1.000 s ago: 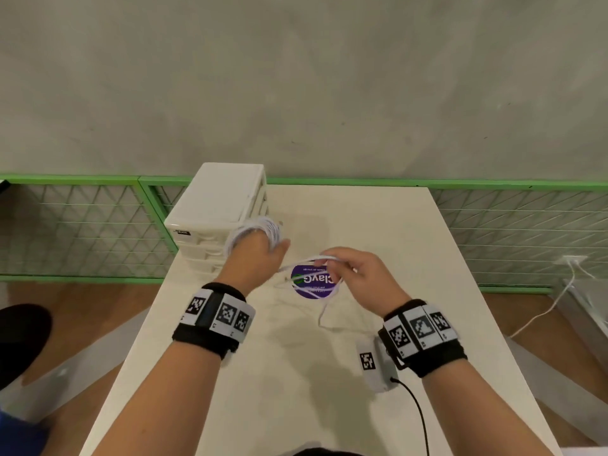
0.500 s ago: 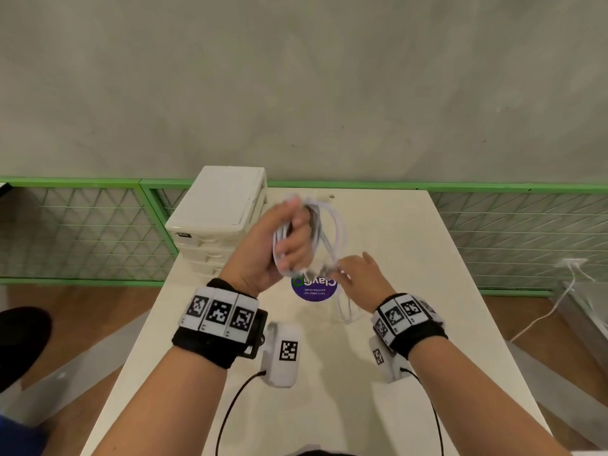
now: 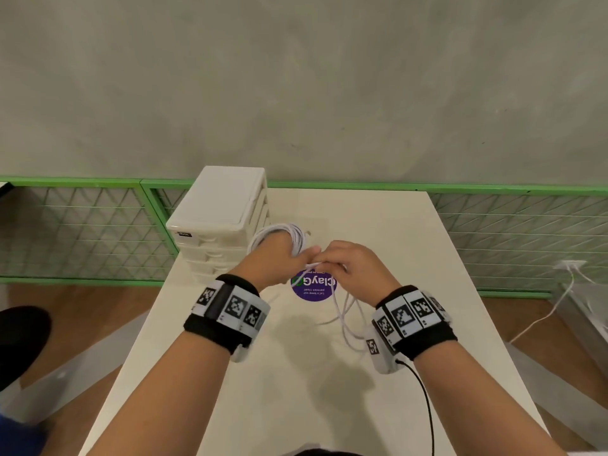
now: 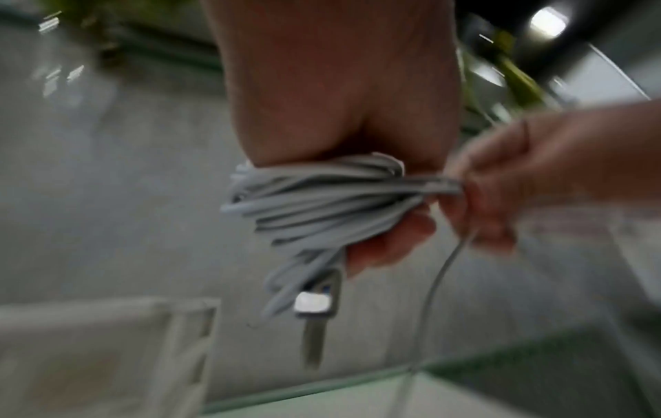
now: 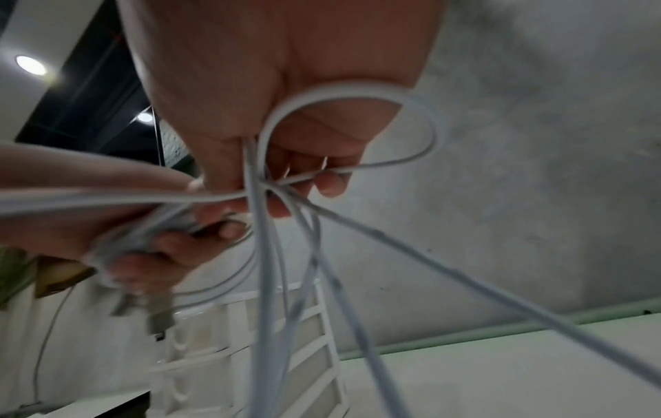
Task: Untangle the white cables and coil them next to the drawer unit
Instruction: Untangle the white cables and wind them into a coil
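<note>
White cables [image 3: 279, 235] wind in a coil around the left hand [image 3: 276, 258], fingers curled on the bundle, just beside the drawer unit [image 3: 220, 209]. Touching it, the right hand [image 3: 348, 264] pinches loose strands, probably several, trailing onto the table [image 3: 296, 390]

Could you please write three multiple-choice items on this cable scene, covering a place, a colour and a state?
1. Where does the white plastic drawer unit stand?
A. far left of the white table
B. near right
C. on the floor

2. What colour is the round sticker on the table?
A. red
B. purple
C. yellow

3. How is the bundle of white cables at the left hand?
A. flat on the table
B. inside a drawer
C. looped around the hand

Key: 1 A, it sits at the far left edge. 2 B, purple shows between the hands. 3 C, coils circle the palm while the right hand pinches strands.
</note>
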